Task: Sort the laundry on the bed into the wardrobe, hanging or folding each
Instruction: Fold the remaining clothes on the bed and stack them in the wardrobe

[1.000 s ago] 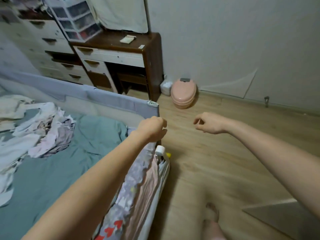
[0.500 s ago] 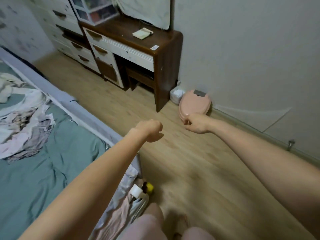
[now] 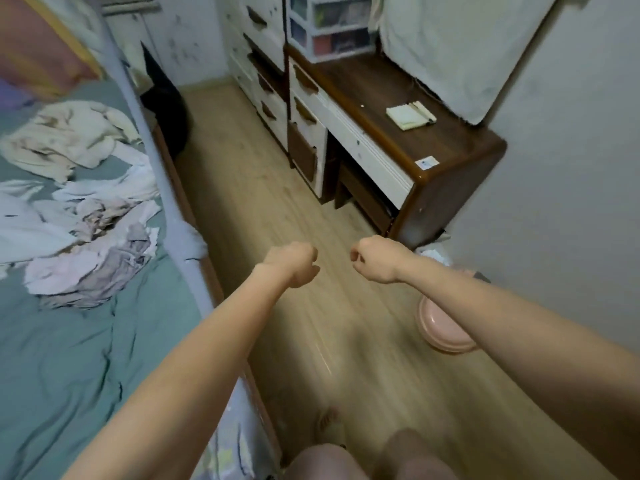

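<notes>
A heap of pale laundry (image 3: 86, 216), white, cream and pinkish pieces, lies crumpled on the bed's green sheet (image 3: 69, 358) at the left. Both my arms stretch forward over the wooden floor. My left hand (image 3: 294, 263) is curled into a fist with nothing in it, just right of the bed's grey side rail (image 3: 173, 216). My right hand (image 3: 374, 259) is also a fist holding nothing, a short gap from the left one. Neither hand touches the laundry.
A dark wooden desk (image 3: 415, 133) with white drawers stands at the right wall, a chest of drawers (image 3: 259, 64) behind it. A pink round stool (image 3: 443, 327) sits on the floor under my right forearm. A dark bag (image 3: 166, 98) leans by the bed. Wooden floor runs between bed and desk.
The view has swung left and along the aisle: the desk moved right and nearer, the laundry heap came closer. Both fists stay held out in front, still holding nothing.
</notes>
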A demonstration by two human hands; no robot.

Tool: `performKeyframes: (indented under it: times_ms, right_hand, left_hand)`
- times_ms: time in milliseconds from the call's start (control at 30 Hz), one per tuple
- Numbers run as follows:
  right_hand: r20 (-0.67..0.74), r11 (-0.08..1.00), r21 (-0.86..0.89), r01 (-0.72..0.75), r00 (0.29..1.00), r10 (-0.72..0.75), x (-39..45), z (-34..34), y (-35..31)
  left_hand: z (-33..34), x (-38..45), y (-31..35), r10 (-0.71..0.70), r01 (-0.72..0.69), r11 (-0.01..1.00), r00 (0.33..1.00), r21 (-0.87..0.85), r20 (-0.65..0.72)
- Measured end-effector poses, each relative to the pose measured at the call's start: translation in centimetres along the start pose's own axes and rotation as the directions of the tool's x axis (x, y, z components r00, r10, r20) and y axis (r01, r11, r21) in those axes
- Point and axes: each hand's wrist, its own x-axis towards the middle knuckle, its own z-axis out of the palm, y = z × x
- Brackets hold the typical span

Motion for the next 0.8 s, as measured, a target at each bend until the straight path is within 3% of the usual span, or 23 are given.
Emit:
performKeyframes:
  times_ms: [167, 300, 433, 567, 700, 800]
  right_hand:
    - [0.001, 0.969, -0.05, 0.243, 0.97, -0.243, 12.0, -5.6, -3.3]
    - [0.011, 0.878, -0.078, 0.472, 0.881, -0.473, 21.3, -9.3, -7.9]
    - [0.071, 0.731, -0.124, 0.671, 0.741, -0.668, 29.1, -11.8, -14.3]
    - [0.161, 0.555, -0.164, 0.816, 0.577, -0.801, 33.9, -12.9, -21.4]
    - [0.278, 0.389, -0.175, 0.905, 0.424, -0.862, 37.7, -12.1, -28.6]
    - [0.356, 0.29, -0.216, 0.932, 0.352, -0.866, 40.5, -10.4, -33.7]
  left_hand:
    - [-3.7, 0.9, -7.7, -0.183, 0.173, 0.978, 0.98, -0.112, -0.083]
    - [-5.0, 0.8, -13.5, -0.395, 0.364, 0.903, 0.912, -0.23, -0.107]
    - [-6.1, -0.5, -18.8, -0.672, 0.592, 0.696, 0.736, -0.406, -0.08]
    - [-5.6, -2.4, -22.8, -0.847, 0.733, 0.457, 0.531, -0.503, 0.005]
    - [-2.2, -4.4, -26.1, -0.925, 0.809, 0.215, 0.348, -0.547, 0.15]
    - [1.0, -5.1, -28.9, -0.927, 0.826, 0.068, 0.259, -0.56, 0.27]
